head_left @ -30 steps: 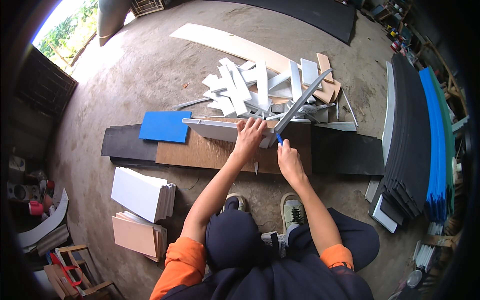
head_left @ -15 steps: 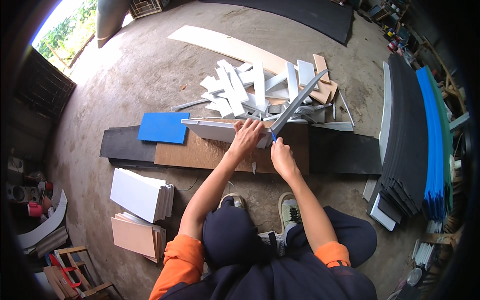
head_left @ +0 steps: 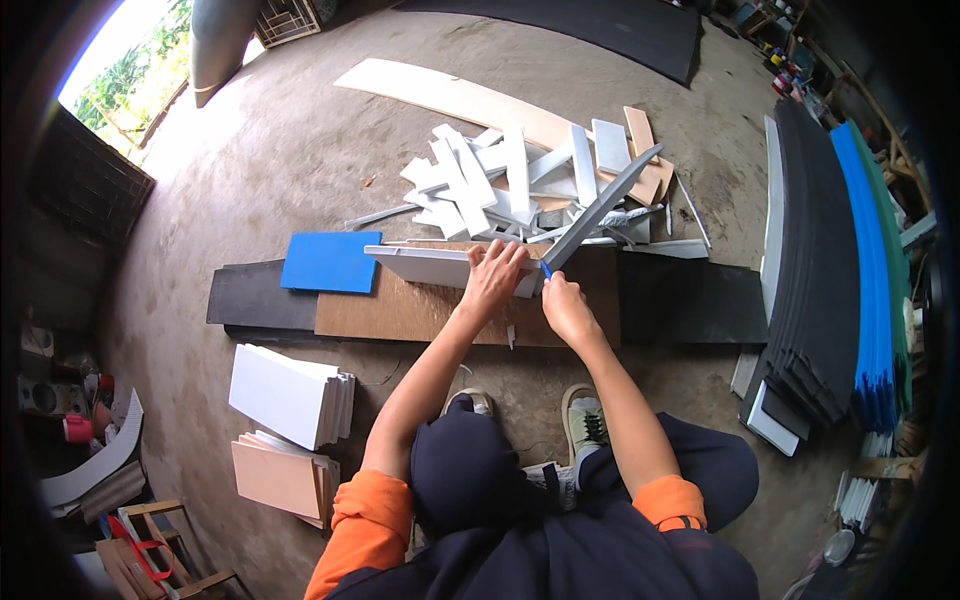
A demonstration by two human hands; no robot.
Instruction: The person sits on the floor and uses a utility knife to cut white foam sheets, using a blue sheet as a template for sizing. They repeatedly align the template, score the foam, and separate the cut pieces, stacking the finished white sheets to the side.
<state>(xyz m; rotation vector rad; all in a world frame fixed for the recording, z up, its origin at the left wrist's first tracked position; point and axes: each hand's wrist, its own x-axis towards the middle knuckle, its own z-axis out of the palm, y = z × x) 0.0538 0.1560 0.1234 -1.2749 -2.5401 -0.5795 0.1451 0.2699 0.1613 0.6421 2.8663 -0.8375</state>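
A white foam board stands on its long edge on a brown wooden board. My left hand grips its upper edge, fingers over the far side and thumb near. Against the right end of the foam board, my right hand is closed round a blue cutter knife, its blade hidden at the board. From that spot a long light-grey strip slants up to the right, apparently joined to the board; the joint is too small to make out.
Beyond the board lies a heap of white offcuts beside a long cream plank. A blue sheet rests at left. White sheets and peach sheets are stacked left of my feet. Black sheets line the right side.
The whole picture has shifted slightly. Both hands keep nearly the same hold and place at the foam board; the knife shows hardly any movement.
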